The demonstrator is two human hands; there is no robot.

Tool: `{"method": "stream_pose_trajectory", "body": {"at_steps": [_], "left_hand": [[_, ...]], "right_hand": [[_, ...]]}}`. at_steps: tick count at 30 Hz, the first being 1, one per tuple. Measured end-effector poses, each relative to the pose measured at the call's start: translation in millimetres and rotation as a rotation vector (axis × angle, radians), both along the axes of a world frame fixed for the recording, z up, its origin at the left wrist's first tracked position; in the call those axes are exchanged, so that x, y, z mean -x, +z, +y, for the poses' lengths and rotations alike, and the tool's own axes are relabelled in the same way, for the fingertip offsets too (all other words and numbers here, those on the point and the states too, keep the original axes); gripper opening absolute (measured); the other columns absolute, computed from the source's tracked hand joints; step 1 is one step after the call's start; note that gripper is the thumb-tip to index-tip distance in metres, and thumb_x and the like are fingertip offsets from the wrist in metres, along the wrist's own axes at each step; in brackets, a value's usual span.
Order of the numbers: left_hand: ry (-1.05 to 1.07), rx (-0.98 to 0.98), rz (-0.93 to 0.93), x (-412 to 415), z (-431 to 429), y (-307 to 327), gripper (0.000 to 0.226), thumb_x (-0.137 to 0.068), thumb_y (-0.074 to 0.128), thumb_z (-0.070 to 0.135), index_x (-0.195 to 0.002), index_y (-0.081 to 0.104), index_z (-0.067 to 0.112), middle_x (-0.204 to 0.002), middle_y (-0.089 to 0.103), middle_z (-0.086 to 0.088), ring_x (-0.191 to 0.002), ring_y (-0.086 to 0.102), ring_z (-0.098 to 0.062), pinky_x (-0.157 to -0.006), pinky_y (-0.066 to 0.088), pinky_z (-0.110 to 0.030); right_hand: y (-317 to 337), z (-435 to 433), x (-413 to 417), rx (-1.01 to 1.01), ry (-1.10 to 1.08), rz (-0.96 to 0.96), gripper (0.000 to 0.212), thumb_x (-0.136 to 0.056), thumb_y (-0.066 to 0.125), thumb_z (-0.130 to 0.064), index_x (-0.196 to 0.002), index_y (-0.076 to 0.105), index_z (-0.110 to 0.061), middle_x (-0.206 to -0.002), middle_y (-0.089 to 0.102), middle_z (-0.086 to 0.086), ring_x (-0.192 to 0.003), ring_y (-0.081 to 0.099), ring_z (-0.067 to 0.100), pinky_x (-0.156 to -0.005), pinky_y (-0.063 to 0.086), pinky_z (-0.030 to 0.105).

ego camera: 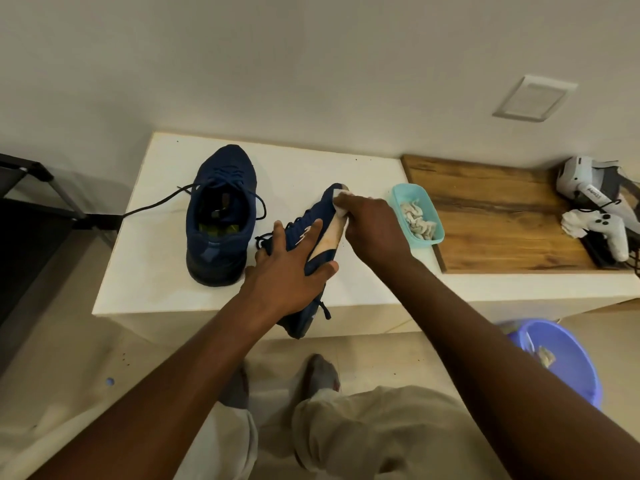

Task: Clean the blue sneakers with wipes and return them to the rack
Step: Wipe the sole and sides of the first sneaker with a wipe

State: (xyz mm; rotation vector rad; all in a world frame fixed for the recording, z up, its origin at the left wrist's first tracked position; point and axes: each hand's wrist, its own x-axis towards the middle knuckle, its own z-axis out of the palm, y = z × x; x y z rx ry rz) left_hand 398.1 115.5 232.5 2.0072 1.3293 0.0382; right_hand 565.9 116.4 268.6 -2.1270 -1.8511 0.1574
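Note:
One blue sneaker (221, 216) stands upright on the white bench (145, 271), its laces trailing left. The second blue sneaker (311, 220) lies tilted on its side over the bench's front edge, white sole facing right. My left hand (287, 268) grips its upper, thumb curled round the sole edge. My right hand (372, 230) pinches a white wipe (341, 202) against the sole near the toe. A teal tub (434, 216) of crumpled wipes sits just right of that hand.
A wooden board (491, 216) covers the bench's right part, with a white headset (588, 181) and a white controller (606, 230) on it. A blue bucket (568, 362) stands on the floor at right. A dark rack frame (34, 188) is at left. My feet are below the bench.

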Motion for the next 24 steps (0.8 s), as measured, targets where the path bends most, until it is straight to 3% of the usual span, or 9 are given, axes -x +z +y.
{"method": "stream_pose_trajectory", "body": {"at_steps": [3,8,10,11,13,15,16,20,24], "left_hand": [[-0.021,-0.024,0.019,-4.3,-5.0,-0.5,0.075,-0.095,0.036,0.073,-0.151,-0.012,0.060,-0.167,-0.022,-0.002,-0.150,-0.001,-0.051,-0.117,0.018,-0.063],[-0.026,-0.042,0.032,-2.8,-5.0,2.9,0.076,-0.096,0.036,0.072,-0.152,-0.012,0.057,-0.168,-0.019,-0.005,-0.149,-0.001,-0.053,-0.118,0.016,-0.062],[-0.019,-0.030,0.021,0.1,-3.3,3.1,0.076,-0.095,0.036,0.073,-0.152,-0.012,0.058,-0.168,-0.018,-0.005,-0.149,-0.001,-0.053,-0.118,0.016,-0.063],[-0.016,-0.022,0.017,1.3,-2.9,2.8,0.076,-0.094,0.035,0.074,-0.152,-0.012,0.058,-0.168,-0.017,-0.005,-0.149,-0.001,-0.053,-0.118,0.017,-0.063],[-0.016,-0.010,0.010,2.4,-2.6,3.5,0.078,-0.093,0.036,0.075,-0.152,-0.013,0.058,-0.168,-0.017,-0.005,-0.150,-0.001,-0.053,-0.117,0.017,-0.063],[-0.013,0.007,-0.003,2.6,-1.7,4.7,0.080,-0.092,0.039,0.076,-0.152,-0.012,0.058,-0.168,-0.018,-0.004,-0.150,-0.002,-0.053,-0.118,0.016,-0.063],[-0.013,0.020,-0.009,2.3,-0.6,5.4,0.082,-0.091,0.041,0.076,-0.151,-0.012,0.059,-0.168,-0.019,-0.003,-0.150,-0.003,-0.053,-0.118,0.016,-0.063],[-0.037,0.043,0.007,2.9,1.6,1.3,0.097,-0.082,0.050,0.082,-0.149,-0.017,0.060,-0.167,-0.022,-0.003,-0.150,-0.006,-0.053,-0.117,0.016,-0.065],[-0.006,0.050,-0.017,1.7,3.6,-2.4,0.101,-0.081,0.058,0.078,-0.149,-0.015,0.061,-0.168,-0.019,-0.003,-0.150,-0.004,-0.053,-0.117,0.018,-0.064]], "right_hand": [[-17.5,-18.8,-1.6,-0.015,-0.046,0.020,0.046,-0.091,0.055,-0.002,-0.134,0.058,-0.016,-0.135,0.061,0.012,-0.119,0.059,0.038,-0.116,0.034,0.044],[-17.3,-45.3,15.4,0.072,0.032,-0.013,0.052,-0.091,0.057,-0.001,-0.140,0.053,-0.017,-0.151,0.046,0.008,-0.137,0.041,0.043,-0.110,0.037,0.049],[-12.8,-59.7,23.2,0.090,0.092,-0.014,0.051,-0.089,0.057,0.002,-0.136,0.058,-0.017,-0.148,0.050,0.006,-0.134,0.044,0.043,-0.106,0.042,0.049],[-12.5,-66.3,24.1,0.070,0.133,0.033,0.048,-0.088,0.056,0.005,-0.131,0.063,-0.015,-0.140,0.057,0.007,-0.126,0.054,0.040,-0.107,0.044,0.048],[-1.7,-71.0,17.7,0.044,0.102,0.329,0.039,-0.088,0.057,0.005,-0.120,0.071,-0.013,-0.120,0.071,0.006,-0.108,0.067,0.024,-0.103,0.050,0.044],[17.4,-63.3,2.9,0.018,-0.044,0.648,0.031,-0.093,0.057,0.001,-0.114,0.074,-0.013,-0.110,0.074,0.002,-0.101,0.069,0.010,-0.095,0.055,0.035],[27.3,-56.8,-5.0,-0.026,-0.111,0.689,0.030,-0.095,0.055,-0.001,-0.114,0.074,-0.014,-0.109,0.074,0.000,-0.099,0.068,0.007,-0.093,0.055,0.031],[36.6,-23.7,-12.1,-0.091,-0.110,0.253,0.034,-0.098,0.051,-0.006,-0.127,0.066,-0.016,-0.123,0.069,0.002,-0.109,0.064,0.013,-0.095,0.048,0.023],[5.1,-22.5,16.6,0.129,0.029,-0.088,0.047,-0.095,0.050,-0.007,-0.141,0.052,-0.017,-0.143,0.055,0.008,-0.127,0.053,0.036,-0.109,0.039,0.042]]}}
